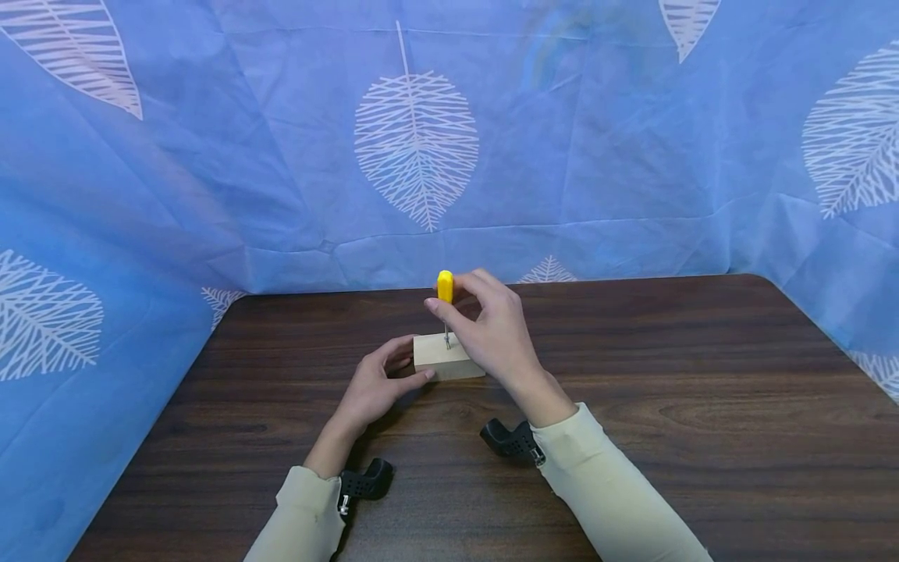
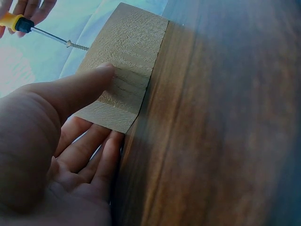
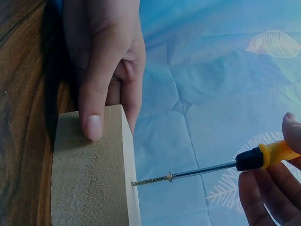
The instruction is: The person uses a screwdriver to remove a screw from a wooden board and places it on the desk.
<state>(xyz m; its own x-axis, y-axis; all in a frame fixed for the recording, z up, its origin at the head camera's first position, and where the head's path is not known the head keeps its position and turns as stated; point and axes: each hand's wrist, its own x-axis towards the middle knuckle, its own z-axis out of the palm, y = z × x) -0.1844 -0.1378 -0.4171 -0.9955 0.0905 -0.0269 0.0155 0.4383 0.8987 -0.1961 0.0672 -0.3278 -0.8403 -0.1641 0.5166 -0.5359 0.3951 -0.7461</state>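
A pale wooden block (image 1: 449, 368) lies on the dark table. At its left end my left hand (image 1: 374, 388) grips it, thumb on the near side and fingers round the far side. A screw (image 3: 153, 180) stands in the block's top face, with most of its thread still showing above the wood. The tip of a yellow and black screwdriver (image 3: 250, 159) meets the screw's head, shaft in line with the screw. My right hand (image 1: 495, 328) pinches the yellow handle between thumb and fingers, above the block. Its palm side is hidden in the head view.
The brown wood-grain table (image 1: 702, 367) stretches out on both sides. Behind it and at the sides hangs a blue cloth (image 1: 618, 156) with white leaf prints. Black wrist devices (image 1: 371, 480) stick out from both pale sleeves, low over the table.
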